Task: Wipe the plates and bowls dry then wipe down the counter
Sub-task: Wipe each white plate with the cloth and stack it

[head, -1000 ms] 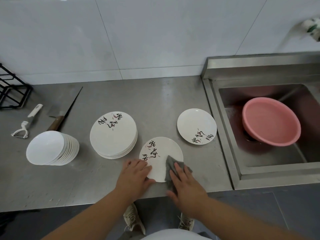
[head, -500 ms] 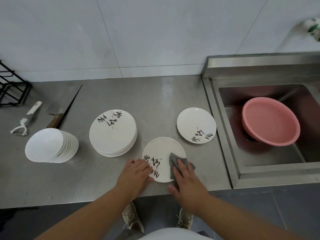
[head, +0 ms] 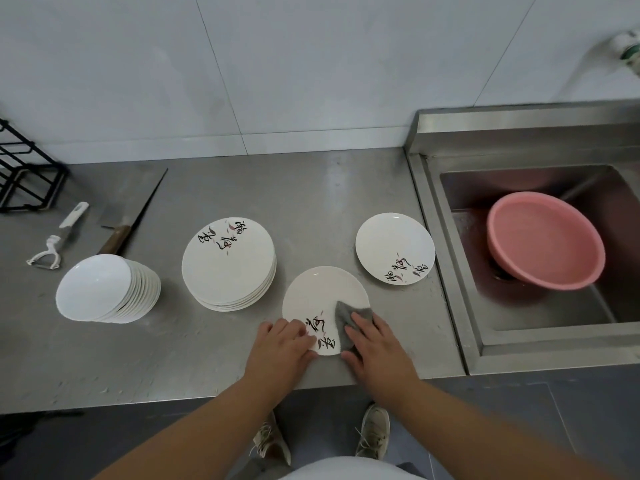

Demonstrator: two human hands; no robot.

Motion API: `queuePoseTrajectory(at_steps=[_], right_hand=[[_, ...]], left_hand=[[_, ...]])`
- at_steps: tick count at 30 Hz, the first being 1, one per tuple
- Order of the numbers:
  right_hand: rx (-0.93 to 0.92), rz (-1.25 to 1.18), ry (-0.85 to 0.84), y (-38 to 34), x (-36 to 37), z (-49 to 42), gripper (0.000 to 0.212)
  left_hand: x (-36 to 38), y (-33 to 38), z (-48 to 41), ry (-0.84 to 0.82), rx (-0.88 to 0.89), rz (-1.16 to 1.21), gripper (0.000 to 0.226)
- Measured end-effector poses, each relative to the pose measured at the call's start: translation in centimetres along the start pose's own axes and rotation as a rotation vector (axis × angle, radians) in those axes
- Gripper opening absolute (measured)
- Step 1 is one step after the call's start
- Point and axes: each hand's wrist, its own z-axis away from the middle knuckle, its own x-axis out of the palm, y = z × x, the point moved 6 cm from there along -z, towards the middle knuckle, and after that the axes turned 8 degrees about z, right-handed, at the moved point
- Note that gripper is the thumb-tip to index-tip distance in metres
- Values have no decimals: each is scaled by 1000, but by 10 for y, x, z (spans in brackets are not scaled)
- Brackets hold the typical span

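A white plate [head: 320, 294] with a painted pattern lies near the counter's front edge. My left hand [head: 281, 344] rests on its near-left rim, fingers laid flat. My right hand [head: 379, 344] presses a grey cloth [head: 344, 322] onto the plate's right side with straight fingers. Left of it stands a stack of matching plates [head: 228, 265], and further left a leaning stack of white bowls [head: 95, 287]. A single patterned plate [head: 394, 251] lies to the right, by the sink.
On the right, a steel sink [head: 446, 271] holds a tilted pink basin [head: 543, 237]. A cleaver [head: 119, 233], a white peeler [head: 55, 244] and a black wire rack [head: 20, 181] sit at the far left. The steel counter [head: 311, 188] ends just below my hands.
The plate has turned under my hands: its painted pattern went from the left side round to the near edge. The cloth shifted slightly further onto the plate.
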Motion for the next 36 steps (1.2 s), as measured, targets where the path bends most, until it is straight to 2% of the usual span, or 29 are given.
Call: queuePoseTrajectory(at_steps=[3, 5, 8, 11, 14, 16, 19, 23, 27, 30, 33, 35, 36], right_hand=[[-53, -125, 98, -7, 6, 21, 32], [-21, -262, 95, -8, -4, 27, 19], [218, -491, 8, 3, -26, 25, 16], [412, -594, -64, 21, -43, 12, 13], [496, -452, -224, 36, -48, -10, 34], [518, -352, -327, 44, -45, -23, 39], [530, -284, -394, 48, -35, -36, 49], [549, -344, -414, 42, -26, -41, 59], [599, -415, -293, 42, -42, -35, 56], [642, -577, -117, 36, -75, -28, 49], [660, -846, 126, 21, -127, -16, 40], [627, -1069, 259, 10, -164, -9, 38], [603, -1163, 293, 6, -179, -6, 35]], left_hand=[[1, 2, 2, 2, 15, 26, 32], [-1, 5, 2, 7, 0, 44, 35], [-9, 3, 3, 8, -112, 87, 49], [-22, -7, 2, -43, -346, 169, 66], [-27, -20, -4, -102, -599, 344, 65], [-24, -28, -11, -199, -707, 425, 57], [-20, -27, -23, -334, -746, 471, 54], [-22, -28, -30, -377, -791, 473, 64], [-35, -23, -27, -429, -821, 528, 70], [-63, -16, -34, -289, -848, 631, 58], [-94, -6, -41, -70, -937, 992, 78], [-115, 5, -45, 98, -955, 1313, 70], [-127, 8, -46, 171, -942, 1400, 65]])
